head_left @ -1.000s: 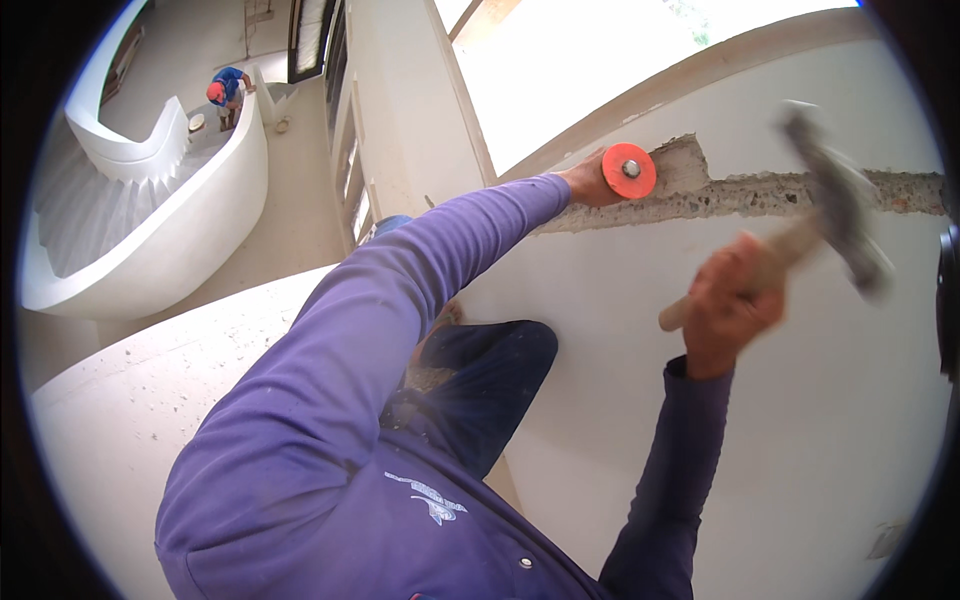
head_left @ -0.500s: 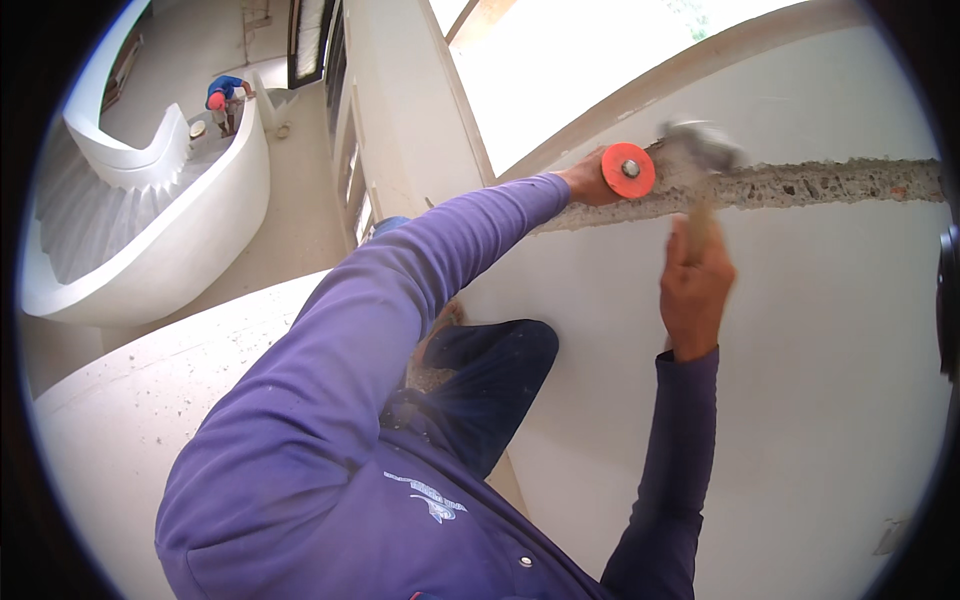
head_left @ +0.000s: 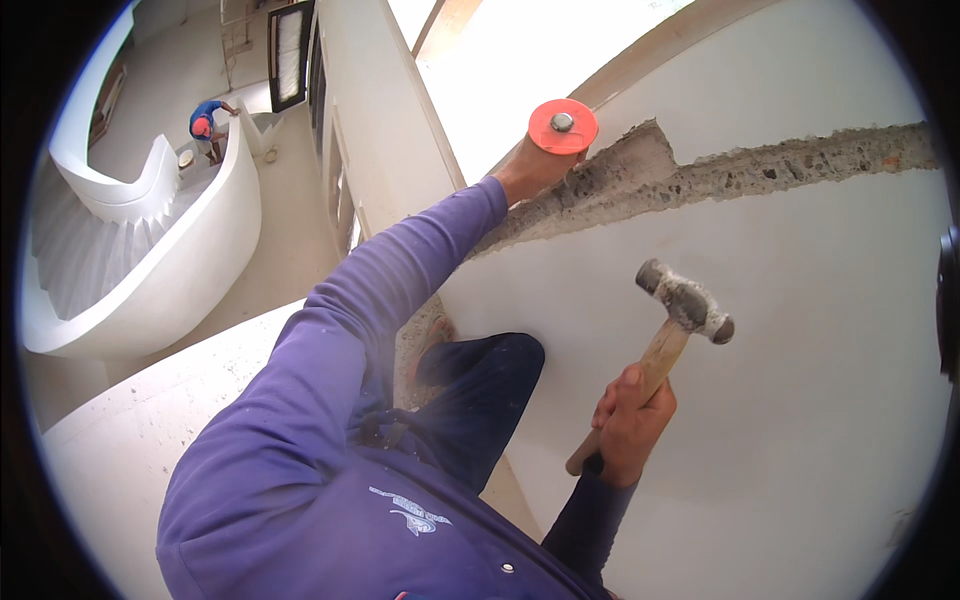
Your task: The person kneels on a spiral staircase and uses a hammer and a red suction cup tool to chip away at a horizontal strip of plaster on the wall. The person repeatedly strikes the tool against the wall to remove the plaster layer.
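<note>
My left hand (head_left: 537, 172) is closed round a chisel (head_left: 578, 140) with a round orange hand guard, and its metal striking end faces up. The chisel's tip is hidden behind the guard and hand. It is beside a rough groove (head_left: 780, 168) chipped into the white wall, with broken grey masonry inside. Lower down, my right hand (head_left: 635, 418) grips the wooden handle of a ball-peen hammer (head_left: 686, 302). Dust whitens the hammer's head, which is apart from both chisel and groove.
A bright window opening (head_left: 540, 60) lies beyond the groove. My bent knee (head_left: 500, 370) is close to the wall. Crumbs lie on a curved white ledge (head_left: 180, 400) at left. Farther down, a person (head_left: 207, 122) in blue bends at a curved white staircase (head_left: 225, 240).
The hammer has swung back from near the chisel, down toward me. My left hand and the chisel have shifted left and up in the picture, and the view has turned slightly.
</note>
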The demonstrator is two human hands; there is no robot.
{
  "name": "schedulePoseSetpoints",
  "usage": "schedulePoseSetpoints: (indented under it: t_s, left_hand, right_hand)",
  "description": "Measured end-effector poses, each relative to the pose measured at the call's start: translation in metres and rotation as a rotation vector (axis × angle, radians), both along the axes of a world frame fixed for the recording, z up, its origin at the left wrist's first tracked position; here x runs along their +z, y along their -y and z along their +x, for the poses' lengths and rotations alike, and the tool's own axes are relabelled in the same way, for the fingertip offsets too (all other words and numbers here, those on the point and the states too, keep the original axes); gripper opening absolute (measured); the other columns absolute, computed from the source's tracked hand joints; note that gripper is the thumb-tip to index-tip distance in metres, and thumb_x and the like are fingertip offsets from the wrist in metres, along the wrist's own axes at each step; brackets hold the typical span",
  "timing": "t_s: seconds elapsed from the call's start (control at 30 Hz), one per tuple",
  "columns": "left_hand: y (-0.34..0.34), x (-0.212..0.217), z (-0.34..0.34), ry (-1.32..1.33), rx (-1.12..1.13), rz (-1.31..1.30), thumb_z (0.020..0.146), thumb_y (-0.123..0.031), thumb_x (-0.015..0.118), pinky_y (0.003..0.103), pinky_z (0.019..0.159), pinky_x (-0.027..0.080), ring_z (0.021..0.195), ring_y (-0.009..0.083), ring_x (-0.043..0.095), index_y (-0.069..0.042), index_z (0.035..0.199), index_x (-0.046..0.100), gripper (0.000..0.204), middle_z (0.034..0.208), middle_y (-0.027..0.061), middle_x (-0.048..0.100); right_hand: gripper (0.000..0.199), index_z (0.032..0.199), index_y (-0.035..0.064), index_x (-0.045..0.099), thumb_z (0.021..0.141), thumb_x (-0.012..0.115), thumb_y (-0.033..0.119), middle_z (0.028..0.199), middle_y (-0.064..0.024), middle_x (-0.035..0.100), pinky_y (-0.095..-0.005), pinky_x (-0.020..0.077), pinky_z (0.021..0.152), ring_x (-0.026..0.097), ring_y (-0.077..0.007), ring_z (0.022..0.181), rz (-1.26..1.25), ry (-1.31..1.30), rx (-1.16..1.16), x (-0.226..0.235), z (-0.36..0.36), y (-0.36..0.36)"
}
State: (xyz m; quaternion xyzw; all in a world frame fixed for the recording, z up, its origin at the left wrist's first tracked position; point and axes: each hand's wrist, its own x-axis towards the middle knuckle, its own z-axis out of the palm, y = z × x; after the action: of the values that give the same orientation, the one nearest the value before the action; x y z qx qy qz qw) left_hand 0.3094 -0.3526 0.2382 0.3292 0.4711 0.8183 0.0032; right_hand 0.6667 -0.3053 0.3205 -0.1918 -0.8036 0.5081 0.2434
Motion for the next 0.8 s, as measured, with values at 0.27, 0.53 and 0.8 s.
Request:
schedulePoseSetpoints:
  t_s: [0.27,0.53,0.8]
  left_hand:
    - [-0.007,-0.024,0.007,-0.210,0.168,-0.085,0.098,-0.004,0.060,0.031,0.073,0.048,0.081,0.0138,0.055,-0.006,0.101,0.063,0.005,0.086,0.0001,0.057]
    - [-0.005,-0.043,0.013,-0.315,0.307,-0.174,0.105,-0.011,0.058,0.032,0.083,0.052,0.078,0.0120,0.058,-0.003,0.094,0.061,0.014,0.080,-0.0009,0.056]
    - [0.073,-0.076,0.047,0.144,-0.051,-0.010,0.109,-0.019,0.054,0.042,0.095,0.055,0.065,0.0128,0.046,-0.011,0.072,0.040,0.040,0.068,-0.0004,0.042]
  right_hand:
    - [0.028,0.091,0.0022,0.053,0.104,0.059,0.027,0.063,-0.0008,0.051,-0.0247,0.0397,0.044,0.047,-0.0076,0.047,-0.180,0.043,-0.023,-0.030,0.021,-0.004]
    - [0.030,0.087,0.0032,0.056,0.101,0.064,0.028,0.063,-0.0030,0.055,-0.0305,0.0436,0.049,0.052,-0.0116,0.051,-0.018,0.232,0.043,-0.067,0.020,0.000]
    - [0.041,0.088,-0.0010,0.062,0.093,0.075,0.037,0.071,-0.0237,0.064,-0.0460,0.0508,0.060,0.067,-0.0421,0.067,0.169,0.604,0.036,-0.185,0.063,0.001]
